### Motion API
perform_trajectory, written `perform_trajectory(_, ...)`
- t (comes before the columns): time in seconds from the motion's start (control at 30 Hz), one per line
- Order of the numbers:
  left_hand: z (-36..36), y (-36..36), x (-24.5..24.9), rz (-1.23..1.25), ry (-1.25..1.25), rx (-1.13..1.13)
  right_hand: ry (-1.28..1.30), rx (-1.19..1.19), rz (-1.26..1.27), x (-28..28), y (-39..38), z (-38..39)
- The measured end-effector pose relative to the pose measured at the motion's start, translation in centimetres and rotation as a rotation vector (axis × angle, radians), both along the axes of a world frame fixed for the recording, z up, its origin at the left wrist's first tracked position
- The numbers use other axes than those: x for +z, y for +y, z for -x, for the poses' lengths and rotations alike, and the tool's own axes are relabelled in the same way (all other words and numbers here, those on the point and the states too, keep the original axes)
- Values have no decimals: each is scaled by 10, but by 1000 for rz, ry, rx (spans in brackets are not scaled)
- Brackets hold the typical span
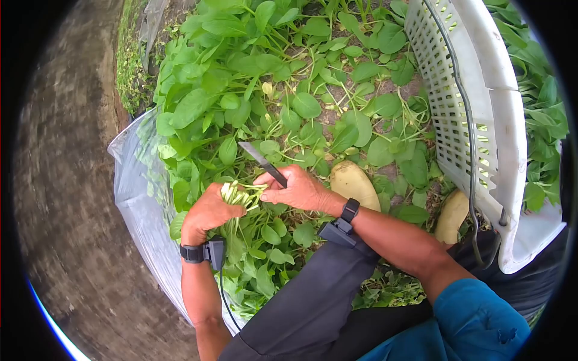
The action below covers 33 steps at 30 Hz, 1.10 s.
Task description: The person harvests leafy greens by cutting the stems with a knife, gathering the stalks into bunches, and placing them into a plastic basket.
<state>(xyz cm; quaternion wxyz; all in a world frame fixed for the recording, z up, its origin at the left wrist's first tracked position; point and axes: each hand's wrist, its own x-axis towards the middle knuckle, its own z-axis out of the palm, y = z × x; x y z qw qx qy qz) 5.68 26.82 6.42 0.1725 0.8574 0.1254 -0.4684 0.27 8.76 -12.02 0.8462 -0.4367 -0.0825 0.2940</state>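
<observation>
My left hand is wrapped round a bunch of leafy greens, with the cut pale stems pointing up and right and the leaves hanging below. Just to the right, my right hand holds a knife by its dark lower end, the flat blade pointing up and left. The fingertips of this hand are at the stem ends of the bunch. Both wrists carry black straps with small dark boxes. Leafy plants grow behind and around the hands.
A white slatted crate with a wire handle stands at the right, greens beyond it. Clear plastic sheeting edges the plants at the left, beside a bare dirt path. A pale rounded toe shows near my right forearm.
</observation>
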Motion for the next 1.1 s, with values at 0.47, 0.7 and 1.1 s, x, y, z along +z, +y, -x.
perform_trajectory(0.47,-5,-1,-3,292,74,251,-285,-230,66,20,-22,-8)
perform_trajectory(0.7,-2,-39,27,91,-318,121,-35,-252,157,25,-25,-13)
perform_trajectory(1.1,-8,-47,7,276,-200,105,218,-215,-175,44,-20,-11)
